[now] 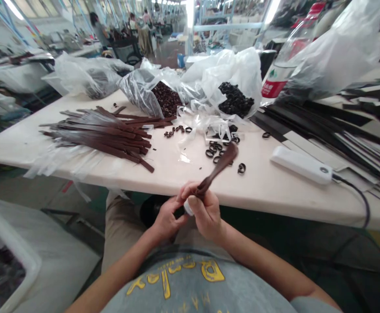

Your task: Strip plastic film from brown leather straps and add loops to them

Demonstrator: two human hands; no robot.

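Note:
A dark brown leather strap (221,164) rises out of my right hand (208,214), its rounded end tilted up to the right over the table edge. My right fingers are closed around its lower part. My left hand (169,217) meets the right one over my lap, its fingers curled against the strap's lower end. A small white piece (188,208) shows between the two hands; its kind I cannot make out. Just beyond the strap, several dark loops (212,150) lie scattered on the table (177,176).
A pile of brown straps (101,132) lies left. Behind stand plastic bags with brown loops (166,99) and black loops (235,100). A white corded device (302,164), dark strips (323,126) and a bottle (279,78) are right. A white bin (23,252) stands lower left.

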